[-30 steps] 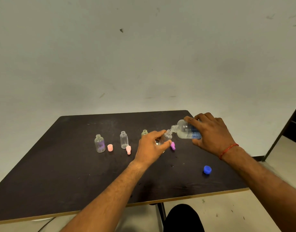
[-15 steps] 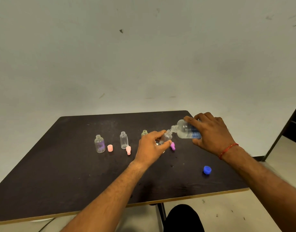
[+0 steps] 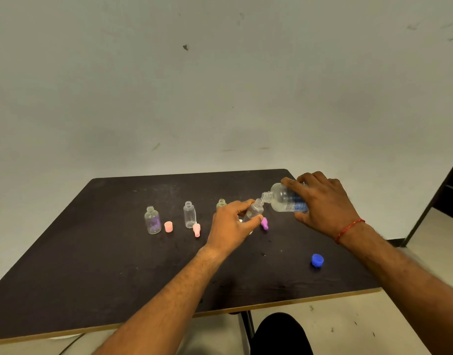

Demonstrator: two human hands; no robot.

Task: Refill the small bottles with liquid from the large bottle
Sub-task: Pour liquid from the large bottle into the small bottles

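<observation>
While our right hand [image 3: 322,203] grips the large bottle [image 3: 284,198], tipped w/ its mouth at the neck of a small bottle [image 3: 255,210], our left hand [image 3: 233,226] is closed round that small bottle, tilted, just above the dark surface [image 3: 92,265]. Three more small bottles stand uncapped to the left: one purple-tinted [image 3: 152,220], one clear [image 3: 189,214], one greenish [image 3: 221,203] partly behind the hand. Blue cap [image 3: 317,260] lies apart, near the front-right edge.
</observation>
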